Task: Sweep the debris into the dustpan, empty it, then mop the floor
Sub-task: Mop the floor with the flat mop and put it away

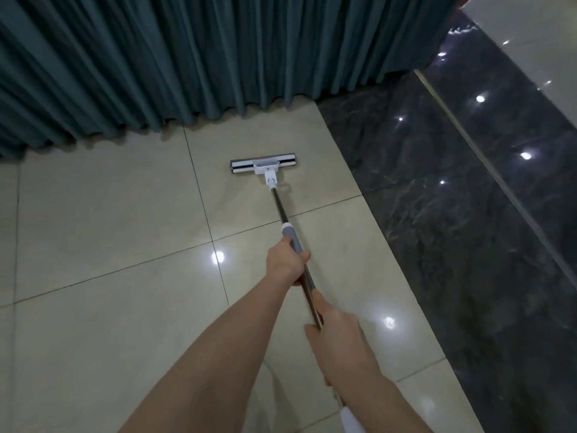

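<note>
The flat mop (pixel 263 164) sits pad-down on the glossy beige tile floor (pixel 109 214), just short of the pleated teal curtain (pixel 156 57). 2 hands wrap its steel shaft: the left hand (pixel 285 264) on the grey sleeve, the right hand (pixel 338 342) nearer the body. I'd keep the pad flat and overlap strokes toward the dark marble strip (pixel 437 214).

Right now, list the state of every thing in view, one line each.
curtain: drawn, hem at floor level.
beige tiles: glossy, no debris visible.
dark tiles: glossy, reflecting lights.
mop head: flat on the beige tiles, short of the curtain.
mop handle: tilted, rising from the head toward the person.
left hand: grips the handle, nearer the head.
right hand: grips the handle, nearer the person.
</note>
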Tool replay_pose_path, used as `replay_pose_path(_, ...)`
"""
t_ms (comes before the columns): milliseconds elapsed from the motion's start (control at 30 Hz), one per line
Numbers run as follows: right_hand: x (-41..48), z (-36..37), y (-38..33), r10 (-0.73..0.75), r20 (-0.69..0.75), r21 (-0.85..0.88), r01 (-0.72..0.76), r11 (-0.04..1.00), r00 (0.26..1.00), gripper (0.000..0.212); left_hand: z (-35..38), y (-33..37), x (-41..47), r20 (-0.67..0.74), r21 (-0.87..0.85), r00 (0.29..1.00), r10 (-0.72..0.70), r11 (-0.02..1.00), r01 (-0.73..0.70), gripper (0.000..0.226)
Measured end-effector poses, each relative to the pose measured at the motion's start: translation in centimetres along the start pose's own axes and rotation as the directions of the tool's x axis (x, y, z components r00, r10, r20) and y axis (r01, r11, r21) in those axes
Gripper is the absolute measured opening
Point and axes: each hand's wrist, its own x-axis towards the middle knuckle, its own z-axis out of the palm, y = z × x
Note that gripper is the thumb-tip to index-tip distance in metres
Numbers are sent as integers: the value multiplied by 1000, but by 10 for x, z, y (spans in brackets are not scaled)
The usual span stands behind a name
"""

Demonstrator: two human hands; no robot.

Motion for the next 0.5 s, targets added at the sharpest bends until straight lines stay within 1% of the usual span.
replay_pose_path(167,53,2,-64,-18,-18,79,19,997,1000,62,-49,20,63,4,27,1000,-15,1000,15,50)
replay_pose_path(267,79,1,-85,-17,-46,71,20,997,999,61,-66,32,88,14,42,1000,-9,999,9,53)
replay_pose_path(367,87,0,-94,-2,-48,71,6,997,999,61,-75,38,93,41,26,998,-38,999,37,54)
replay_pose_path(500,62,18,-81,-5,-35,116,9,993,999,68,-72,23,69,50,51,997,-60,997,57,57)
